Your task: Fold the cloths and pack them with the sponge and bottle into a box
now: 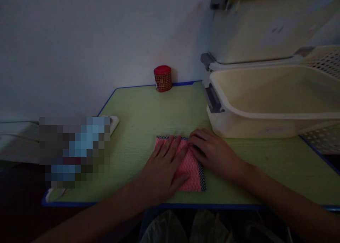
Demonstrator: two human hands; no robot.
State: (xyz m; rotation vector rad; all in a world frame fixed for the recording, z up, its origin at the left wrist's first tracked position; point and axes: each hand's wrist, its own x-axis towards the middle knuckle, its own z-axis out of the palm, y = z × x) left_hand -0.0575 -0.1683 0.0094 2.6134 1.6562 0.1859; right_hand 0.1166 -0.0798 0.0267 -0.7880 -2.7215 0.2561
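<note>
A folded pink cloth [191,172] with a dark checked edge lies on the green table [138,129] near its front edge. My left hand [162,170] lies flat on the cloth's left half with its fingers stretched out. My right hand [212,152] rests on the cloth's upper right corner, fingers together and pressed down. Neither hand lifts the cloth.
A red cylindrical tin [163,78] stands at the table's back edge by the wall. A large cream plastic bin [273,101] with grey handles fills the right side, with a lidded box [265,23] behind it. A blurred object [77,151] sits at the left.
</note>
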